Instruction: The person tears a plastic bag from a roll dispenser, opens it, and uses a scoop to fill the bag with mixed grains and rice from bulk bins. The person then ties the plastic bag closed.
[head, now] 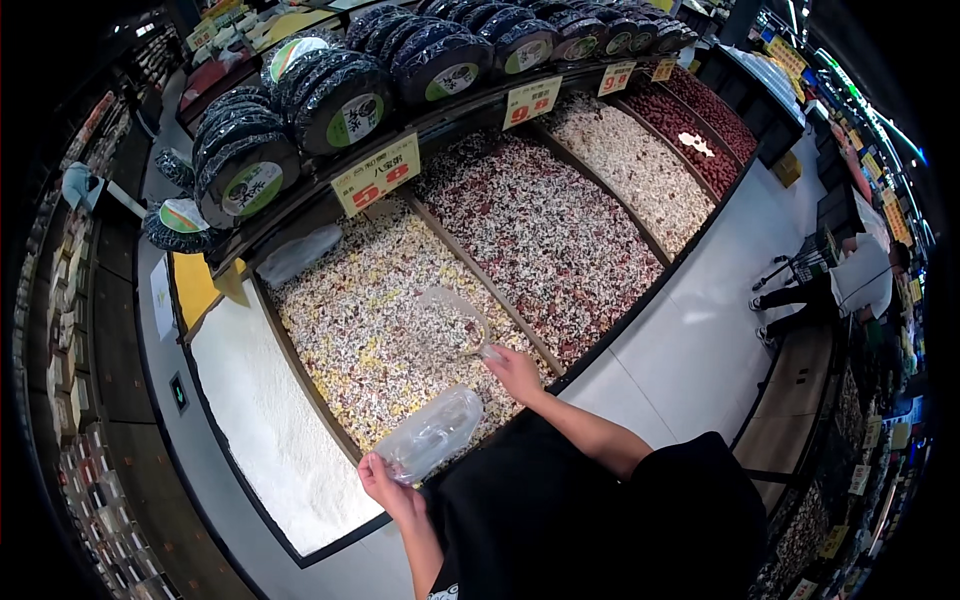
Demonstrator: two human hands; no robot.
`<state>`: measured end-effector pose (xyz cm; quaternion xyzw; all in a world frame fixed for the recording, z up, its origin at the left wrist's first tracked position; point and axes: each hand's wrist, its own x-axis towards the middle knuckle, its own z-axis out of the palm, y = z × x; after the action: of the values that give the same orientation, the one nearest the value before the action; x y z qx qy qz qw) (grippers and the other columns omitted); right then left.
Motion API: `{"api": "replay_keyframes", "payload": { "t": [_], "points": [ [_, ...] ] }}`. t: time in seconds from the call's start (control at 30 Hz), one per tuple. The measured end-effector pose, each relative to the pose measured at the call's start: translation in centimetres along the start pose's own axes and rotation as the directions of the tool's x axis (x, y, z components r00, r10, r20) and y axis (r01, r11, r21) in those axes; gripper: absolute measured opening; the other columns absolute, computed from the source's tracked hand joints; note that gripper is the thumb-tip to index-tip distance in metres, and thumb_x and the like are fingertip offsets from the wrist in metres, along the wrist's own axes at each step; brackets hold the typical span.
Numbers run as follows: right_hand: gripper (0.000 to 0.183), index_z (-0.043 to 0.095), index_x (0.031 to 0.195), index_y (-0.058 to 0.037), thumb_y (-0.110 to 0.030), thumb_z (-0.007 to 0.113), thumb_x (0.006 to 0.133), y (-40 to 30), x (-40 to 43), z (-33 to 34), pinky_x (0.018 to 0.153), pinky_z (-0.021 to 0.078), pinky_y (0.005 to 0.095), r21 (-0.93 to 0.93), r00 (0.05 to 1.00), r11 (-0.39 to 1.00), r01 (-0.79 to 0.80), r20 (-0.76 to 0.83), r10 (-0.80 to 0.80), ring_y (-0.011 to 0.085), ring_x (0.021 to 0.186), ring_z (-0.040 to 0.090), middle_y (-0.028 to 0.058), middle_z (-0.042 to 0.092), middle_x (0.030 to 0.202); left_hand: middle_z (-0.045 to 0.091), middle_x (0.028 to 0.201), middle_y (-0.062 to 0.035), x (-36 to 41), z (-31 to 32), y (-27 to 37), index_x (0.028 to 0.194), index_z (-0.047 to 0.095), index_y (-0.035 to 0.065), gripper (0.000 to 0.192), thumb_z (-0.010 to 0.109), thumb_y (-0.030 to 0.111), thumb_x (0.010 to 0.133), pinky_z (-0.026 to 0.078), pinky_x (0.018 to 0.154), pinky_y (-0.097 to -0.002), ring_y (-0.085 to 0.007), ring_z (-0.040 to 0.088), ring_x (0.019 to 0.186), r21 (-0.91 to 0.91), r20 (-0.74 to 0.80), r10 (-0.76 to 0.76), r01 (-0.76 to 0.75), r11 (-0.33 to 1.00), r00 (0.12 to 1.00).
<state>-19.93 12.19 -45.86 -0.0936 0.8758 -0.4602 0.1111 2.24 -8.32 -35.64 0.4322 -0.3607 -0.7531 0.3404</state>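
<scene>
My right hand [517, 373] grips the handle of a clear plastic scoop [451, 321]. The scoop's bowl lies at the surface of a mixed-grain bin [330, 337], with white, yellow and dark red pieces in it. How full the bowl is I cannot tell through the clear plastic. In my left hand [390, 487] is the edge of a clear plastic bag [431, 435]. The bag hangs over the bin's near edge and is puffed out, with no grain plainly visible inside. Another clear plastic piece [300, 253], perhaps a bag or scoop, rests at the bin's far left corner.
Wooden dividers [480, 277] separate this bin from a darker grain mix [540, 240] and white grain [281, 420]. Red beans [675, 120] lie farther right. Above stand price signs [379, 174] and wrapped round packs [345, 105]. A person [862, 277] with a shopping cart [806, 259] is at right.
</scene>
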Motion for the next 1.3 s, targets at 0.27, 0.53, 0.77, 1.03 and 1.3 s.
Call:
{"api": "replay_keyframes", "payload": {
  "t": [0.27,0.53,0.77,1.03,1.3],
  "points": [
    [0.047,0.07,0.127,-0.0055,-0.041,0.07,0.096,-0.4,1.1,-2.1,0.079,0.055,0.0455,-0.072,1.0,0.997,0.022,0.011,-0.021,0.0395,0.09,0.072,0.0222,0.074,0.097,0.057,0.095,-0.0015,1.1,0.4,-2.0,0.112,0.054,0.0086,0.02,0.064,0.025,0.105,0.051,0.075,-0.0279,-0.0117,0.057,0.086,0.011,-0.033,0.029,-0.029,1.0,0.999],
    [0.047,0.07,0.128,-0.0064,-0.042,0.069,0.097,-1.3,1.3,-3.0,0.074,0.054,0.0452,-0.073,0.994,0.996,-0.052,0.088,0.058,0.0372,0.084,0.072,0.0193,0.074,0.091,0.057,0.095,-0.001,1.5,0.3,-2.9,0.113,0.053,0.0078,0.023,0.062,0.028,0.106,0.048,0.077,-0.0271,-0.0103,0.055,0.087,0.02,-0.064,0.047,-0.045,0.999,0.997],
    [0.046,0.07,0.13,-0.0071,-0.038,0.069,0.097,0.3,0.6,-1.9,0.074,0.0552,0.0419,-0.017,0.995,0.999,-0.031,0.091,0.033,0.0328,0.083,0.074,0.0182,0.075,0.088,0.055,0.092,-0.0006,0.9,0.7,-1.9,0.112,0.051,0.0084,0.022,0.057,0.029,0.108,0.048,0.074,-0.0263,-0.0086,0.053,0.083,0.033,-0.13,0.001,0.004,0.999,0.991],
    [0.044,0.069,0.13,-0.0011,-0.032,0.072,0.098,3.3,1.1,-1.2,0.08,0.0563,0.0356,0.148,0.998,0.989,0.026,0.05,-0.034,0.0232,0.09,0.076,0.0205,0.077,0.099,0.057,0.101,-0.0029,2.7,-0.6,-4.0,0.117,0.052,0.0091,0.021,0.051,0.029,0.111,0.049,0.079,-0.0271,-0.0101,0.055,0.089,-0.032,-0.161,0.042,-0.047,0.998,0.986],
    [0.048,0.066,0.134,0.0011,-0.03,0.072,0.098,-0.8,2.0,-4.4,0.073,0.053,0.0285,0.054,0.97,0.993,-0.108,0.225,0.094,0.0121,0.079,0.068,0.0126,0.076,0.089,0.058,0.105,-0.0028,4.1,-0.8,-3.8,0.12,0.051,0.009,0.028,0.045,0.036,0.113,0.049,0.084,-0.0287,-0.0107,0.055,0.093,-0.006,-0.192,0.054,-0.056,0.998,0.98]
  ]
}}
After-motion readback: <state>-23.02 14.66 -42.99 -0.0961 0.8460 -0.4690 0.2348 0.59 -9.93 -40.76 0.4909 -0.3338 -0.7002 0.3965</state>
